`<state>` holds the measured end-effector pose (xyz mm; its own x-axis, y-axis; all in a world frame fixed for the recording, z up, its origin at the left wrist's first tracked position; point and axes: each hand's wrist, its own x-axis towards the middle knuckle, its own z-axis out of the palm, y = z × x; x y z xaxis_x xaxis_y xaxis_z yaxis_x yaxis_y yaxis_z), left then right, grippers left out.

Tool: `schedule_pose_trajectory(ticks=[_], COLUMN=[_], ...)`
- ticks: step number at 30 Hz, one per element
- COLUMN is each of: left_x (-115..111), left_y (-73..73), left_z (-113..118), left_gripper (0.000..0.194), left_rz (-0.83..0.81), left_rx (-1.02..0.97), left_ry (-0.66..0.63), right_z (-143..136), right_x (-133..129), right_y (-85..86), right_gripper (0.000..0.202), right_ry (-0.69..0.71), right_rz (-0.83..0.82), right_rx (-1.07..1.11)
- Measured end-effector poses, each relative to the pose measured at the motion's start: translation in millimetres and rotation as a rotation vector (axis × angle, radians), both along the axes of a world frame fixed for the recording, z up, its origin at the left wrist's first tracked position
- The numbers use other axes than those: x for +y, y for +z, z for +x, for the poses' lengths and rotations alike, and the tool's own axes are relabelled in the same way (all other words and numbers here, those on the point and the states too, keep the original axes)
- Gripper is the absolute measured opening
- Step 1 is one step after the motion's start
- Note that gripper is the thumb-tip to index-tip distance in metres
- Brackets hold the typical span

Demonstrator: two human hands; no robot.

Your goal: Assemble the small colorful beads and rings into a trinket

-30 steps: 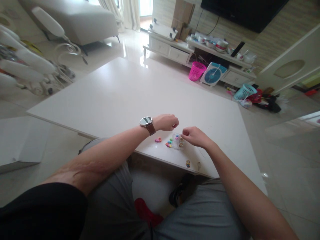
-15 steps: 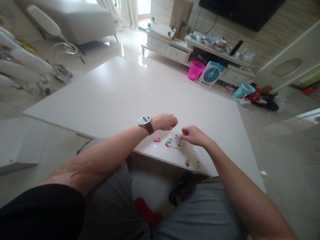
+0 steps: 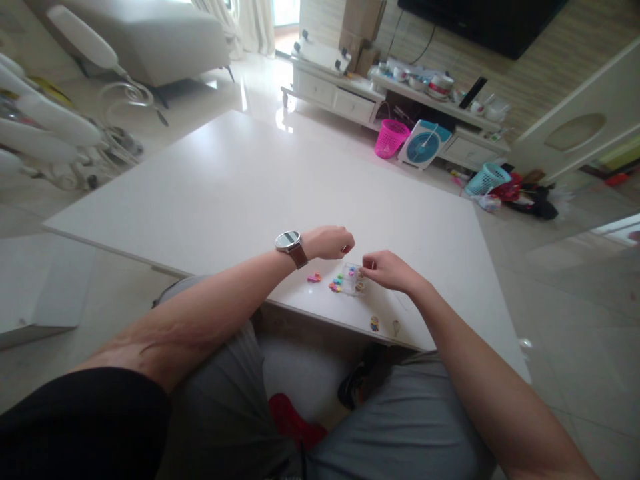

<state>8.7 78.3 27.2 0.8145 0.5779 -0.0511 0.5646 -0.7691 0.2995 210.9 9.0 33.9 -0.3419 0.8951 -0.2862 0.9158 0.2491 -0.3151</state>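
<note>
A small clear divided box (image 3: 347, 289) lies near the table's front edge, with small colourful pieces (image 3: 335, 285) at its left side and tan rings in its right part. My right hand (image 3: 387, 271) is at the box's right rim, thumb and fingers pinched together; what they grip is too small to name. Just beyond the box hovers my left hand (image 3: 331, 243), fingers curled, anything inside hidden. Pink and orange pieces (image 3: 314, 277) sit left of the box. Closer to the edge are a yellow-and-blue minion figure (image 3: 375, 324) and a small pale item (image 3: 396, 327).
The white table (image 3: 225, 180) stretches out ahead, its front edge close to my knees. Beyond it stand a pink basket (image 3: 391, 139), a blue-and-white fan (image 3: 424, 144) and a light blue basket (image 3: 487, 179). White chairs (image 3: 55, 110) are at the left.
Both hands stay almost in place. The whole view shifts very slightly; the box and the small pieces keep their places on the table.
</note>
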Motion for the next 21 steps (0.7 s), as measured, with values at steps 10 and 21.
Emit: schedule_pose_trajectory(ticks=[10, 21], left_x=[0.3, 1.3], left_y=[0.2, -2.5], left_z=[-0.2, -0.4], left_gripper=[0.022, 0.020], left_rz=[-0.001, -0.007], left_rx=[0.000, -0.015], left_ry=[-0.010, -0.009], right_z=[0.5, 0.5], right_x=[0.4, -0.1], right_y=[-1.6, -1.2], right_gripper=[0.023, 0.023], right_ry=[0.009, 0.002], right_rz=[-0.002, -0.011], right_rx=[-0.001, 0.002])
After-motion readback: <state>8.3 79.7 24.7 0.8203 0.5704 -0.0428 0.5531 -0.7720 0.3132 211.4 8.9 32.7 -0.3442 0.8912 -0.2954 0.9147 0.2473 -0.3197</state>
